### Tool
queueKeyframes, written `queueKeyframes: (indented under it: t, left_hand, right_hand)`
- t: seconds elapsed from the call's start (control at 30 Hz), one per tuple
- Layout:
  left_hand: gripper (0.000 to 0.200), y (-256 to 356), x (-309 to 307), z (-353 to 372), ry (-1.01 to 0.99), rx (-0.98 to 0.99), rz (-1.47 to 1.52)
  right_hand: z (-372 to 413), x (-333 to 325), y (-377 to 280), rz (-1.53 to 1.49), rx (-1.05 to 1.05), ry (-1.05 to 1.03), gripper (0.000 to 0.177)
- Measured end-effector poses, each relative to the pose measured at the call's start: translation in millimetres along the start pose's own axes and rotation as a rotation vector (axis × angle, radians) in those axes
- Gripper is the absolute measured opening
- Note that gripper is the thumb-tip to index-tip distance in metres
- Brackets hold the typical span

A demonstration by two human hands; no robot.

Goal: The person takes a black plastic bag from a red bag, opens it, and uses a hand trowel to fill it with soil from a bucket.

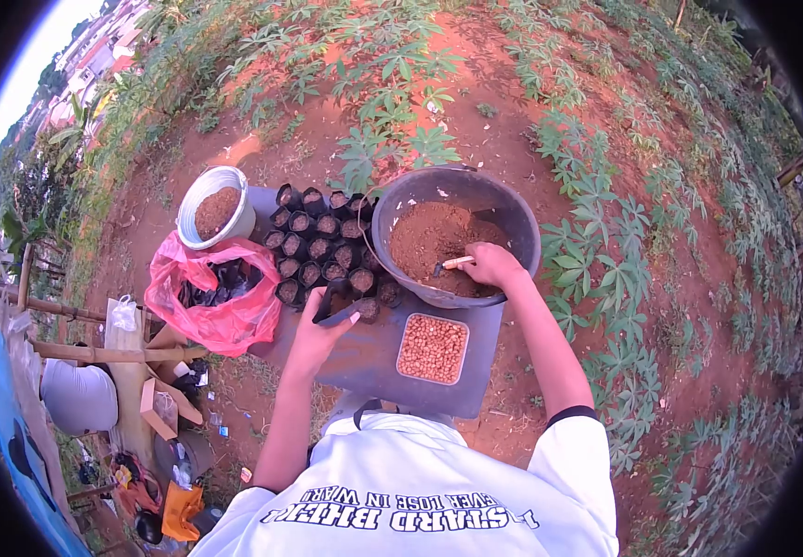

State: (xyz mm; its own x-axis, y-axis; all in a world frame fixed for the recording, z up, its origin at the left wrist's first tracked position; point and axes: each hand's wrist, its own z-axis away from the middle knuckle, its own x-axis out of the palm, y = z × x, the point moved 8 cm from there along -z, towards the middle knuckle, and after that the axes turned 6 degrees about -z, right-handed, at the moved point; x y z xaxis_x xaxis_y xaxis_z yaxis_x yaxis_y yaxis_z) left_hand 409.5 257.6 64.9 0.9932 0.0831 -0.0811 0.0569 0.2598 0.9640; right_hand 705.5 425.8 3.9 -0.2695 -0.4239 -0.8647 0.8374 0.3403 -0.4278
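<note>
Worktop (373, 367): grey, beneath the basin, reaching left of it and nearer the person.
Basin (520, 218): dark, wide, holding loose brown soil (424, 232).
Pink bag (234, 327): well left of the basin, open, black plastic inside.
Small black bags (318, 249): clustered just left of the basin, soil-filled.
Pale bucket (244, 226): well left of the basin, holding soil.
Tub (431, 380): just near side of the basin, full of kernels (432, 345).
Left hand (312, 336): near-left of the basin, half curled, gripping a single black bag (334, 303).
Right hand (491, 266): inside the basin, closed around a pale-handled tool (458, 263).
</note>
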Motion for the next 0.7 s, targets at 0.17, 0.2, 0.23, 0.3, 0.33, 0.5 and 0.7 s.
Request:
queueKeyframes:
  t: [0.17, 0.2, 0.23, 0.3, 0.33, 0.5, 0.7]
  left_hand:
    - [0.041, 5, -24, -11, -0.023, 0.014, 0.046]
    - [0.042, 10, -28, -14, -0.019, 0.015, 0.032]
    - [0.043, 12, -32, -17, -0.018, 0.016, 0.019]
    - [0.043, 12, -37, -24, -0.045, 0.014, 0.057]
    - [0.043, 12, -39, -28, -0.057, 0.008, 0.089]
    - [0.040, 17, -46, -42, -0.128, 0.008, 0.116]
    - [0.036, 9, -64, -60, -0.162, 0.032, 0.141]
  right_hand:
    - [5, -3, 10, -0.011, 0.088, -0.034, 0.032]
    - [6, -7, 8, -0.004, 0.098, -0.029, 0.032]
    - [8, -8, 7, 0.015, 0.121, -0.056, 0.034]
    - [15, -13, 7, 0.041, 0.163, -0.078, 0.036]
    - [18, -16, 6, 0.041, 0.187, -0.084, 0.037]
    - [34, -19, 5, 0.056, 0.274, -0.066, 0.038]
    - [43, -21, 5, 0.108, 0.262, 0.095, 0.032]
